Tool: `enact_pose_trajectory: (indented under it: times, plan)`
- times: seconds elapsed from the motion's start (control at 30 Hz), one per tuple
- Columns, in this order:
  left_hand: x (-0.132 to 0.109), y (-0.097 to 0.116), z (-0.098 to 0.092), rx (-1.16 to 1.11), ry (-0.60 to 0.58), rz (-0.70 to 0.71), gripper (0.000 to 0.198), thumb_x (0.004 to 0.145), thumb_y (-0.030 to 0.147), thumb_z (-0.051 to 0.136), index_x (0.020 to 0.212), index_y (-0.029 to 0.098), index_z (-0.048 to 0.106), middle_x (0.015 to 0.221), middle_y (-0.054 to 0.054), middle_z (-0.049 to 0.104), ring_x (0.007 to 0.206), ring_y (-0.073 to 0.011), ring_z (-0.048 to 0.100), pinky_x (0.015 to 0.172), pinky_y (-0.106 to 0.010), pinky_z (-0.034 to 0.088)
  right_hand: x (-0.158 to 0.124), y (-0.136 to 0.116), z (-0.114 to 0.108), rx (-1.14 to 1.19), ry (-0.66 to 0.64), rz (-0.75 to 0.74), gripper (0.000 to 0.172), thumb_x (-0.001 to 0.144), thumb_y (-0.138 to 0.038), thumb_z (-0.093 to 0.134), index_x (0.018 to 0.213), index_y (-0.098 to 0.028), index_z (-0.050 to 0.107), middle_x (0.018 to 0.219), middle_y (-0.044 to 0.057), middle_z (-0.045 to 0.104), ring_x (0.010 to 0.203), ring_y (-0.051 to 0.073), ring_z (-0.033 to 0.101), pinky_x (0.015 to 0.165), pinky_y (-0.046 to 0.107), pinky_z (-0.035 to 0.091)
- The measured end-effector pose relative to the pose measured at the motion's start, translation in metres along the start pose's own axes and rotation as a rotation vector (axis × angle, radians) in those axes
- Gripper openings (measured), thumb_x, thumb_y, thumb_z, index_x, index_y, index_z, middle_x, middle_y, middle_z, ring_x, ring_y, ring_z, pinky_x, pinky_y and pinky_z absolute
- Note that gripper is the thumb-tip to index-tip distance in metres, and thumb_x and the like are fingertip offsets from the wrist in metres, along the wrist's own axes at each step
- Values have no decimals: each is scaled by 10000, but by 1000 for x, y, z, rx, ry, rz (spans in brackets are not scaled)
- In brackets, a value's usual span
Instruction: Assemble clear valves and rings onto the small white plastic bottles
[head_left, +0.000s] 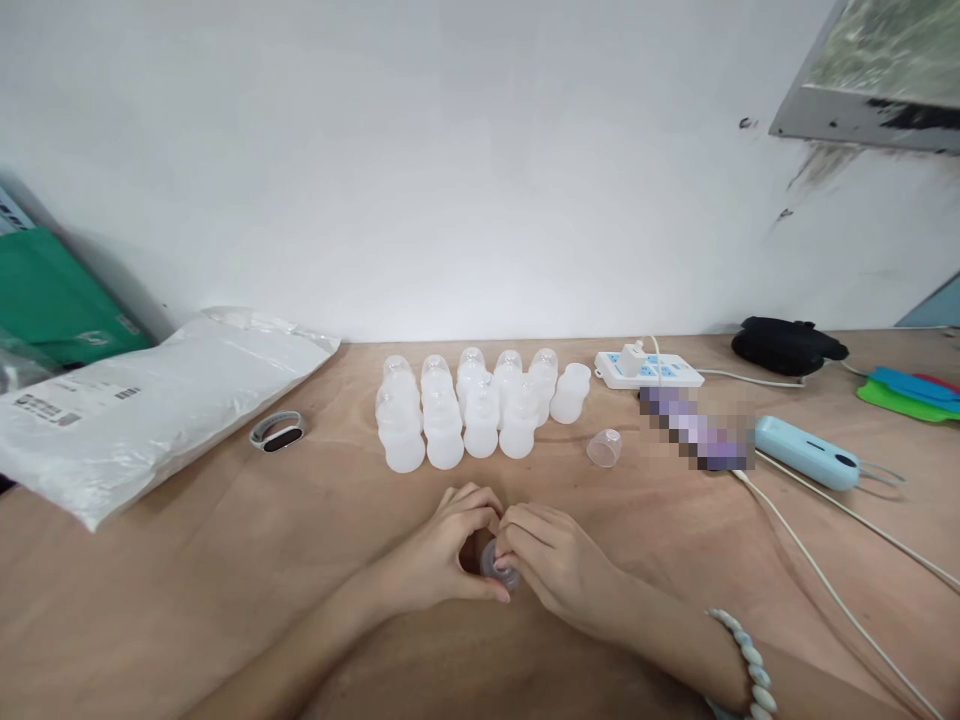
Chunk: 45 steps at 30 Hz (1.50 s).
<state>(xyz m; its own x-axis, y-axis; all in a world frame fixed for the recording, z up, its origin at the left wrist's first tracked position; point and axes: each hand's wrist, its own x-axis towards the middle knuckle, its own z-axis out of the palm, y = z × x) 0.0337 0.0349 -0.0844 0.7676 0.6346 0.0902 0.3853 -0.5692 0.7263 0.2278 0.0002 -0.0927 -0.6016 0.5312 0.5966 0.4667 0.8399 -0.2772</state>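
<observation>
Near the front of the table, my left hand [442, 550] curls around a small clear round bottle top [495, 562], its thumb along the near side. My right hand [551, 560] pinches at the top's middle and partly covers it, so its exact shape is hidden. Beyond my hands stand several small frosted white baby bottles [405, 445] in two rows, with clear domed caps on them. At the right end of the back row, one frosted bottle [571, 393] has no cap. A loose clear cap [604, 448] lies on its side in front of it.
A white plastic parcel [172, 385] and a grey wristband [277, 432] lie to the left. Rightward are a white power strip [649, 370], a pixelated purple object [694, 428], a light blue device [806, 453], a black case [787, 345] and trailing cables on the wooden table [300, 560].
</observation>
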Motion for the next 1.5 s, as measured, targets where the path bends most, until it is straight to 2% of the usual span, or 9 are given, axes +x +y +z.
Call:
enact_pose_trajectory:
  times: [0.3,0.43,0.57,0.8,1.0,1.13,1.23,1.33,1.5]
  plan:
    - [1,-7,1,-12,-7,4,361,728,454,822,877,200,614,1012,-21,563,1002,-258,514,913,-393,378,10,-2,-14,50,-123,106,282,1023,-309,451,828,-167,596,805,59,638,719,187,572,661,310,499]
    - [-1,-9,2,-83,36,-50,713,564,462,909,1114,227,522,1121,-52,552,1056,-298,514,929,-440,420,12,-2,-20,162,-327,222,447,788,-457,783,1080,-156,629,1137,112,664,1060,274,616,895,379,530]
    - [-6,-10,3,-153,29,-92,980,501,451,936,1294,288,384,1271,-80,492,1198,-339,468,1011,-504,404,12,-3,-25,211,-450,229,497,773,-292,821,1194,-138,605,1342,139,584,1295,299,503,1091,405,427]
    - [-9,-10,0,-230,36,-38,928,635,555,857,1376,320,350,1277,-83,518,1224,-338,485,1070,-535,358,8,13,-50,189,-492,406,270,786,-163,750,1029,-164,631,1059,76,663,984,246,631,851,383,533]
    - [-9,-6,-3,-249,33,-34,851,706,628,774,1388,318,370,1270,-81,537,1220,-329,487,1064,-508,358,-11,29,-53,114,-380,307,468,696,-256,844,1116,-226,641,1126,59,662,1049,251,608,900,379,516]
    - [-10,-5,-3,-234,22,-15,817,740,668,717,1388,316,365,1256,-79,534,1216,-324,481,1071,-510,341,-10,64,-63,-113,117,431,147,872,-327,651,993,-245,660,878,22,686,796,215,644,745,355,534]
    - [-9,-4,-4,-237,16,-16,786,770,699,660,1384,303,370,1254,-87,530,1220,-323,475,1062,-507,352,4,101,-74,-246,311,504,236,920,-225,506,1128,-191,611,1052,118,662,1006,306,602,941,529,443]
    - [-9,-1,-6,-243,18,-29,755,790,690,646,1379,299,382,1247,-86,536,1221,-321,480,1040,-489,386,16,129,-77,-261,296,484,319,870,-257,592,1184,-201,610,1178,122,645,1154,338,551,1058,576,355]
    - [-11,-1,-7,-226,32,-5,634,884,628,571,1390,295,382,1234,-87,555,1224,-306,494,1069,-493,362,11,140,-80,-235,322,495,284,930,-296,522,1178,-214,632,1089,104,676,1019,292,621,927,496,492]
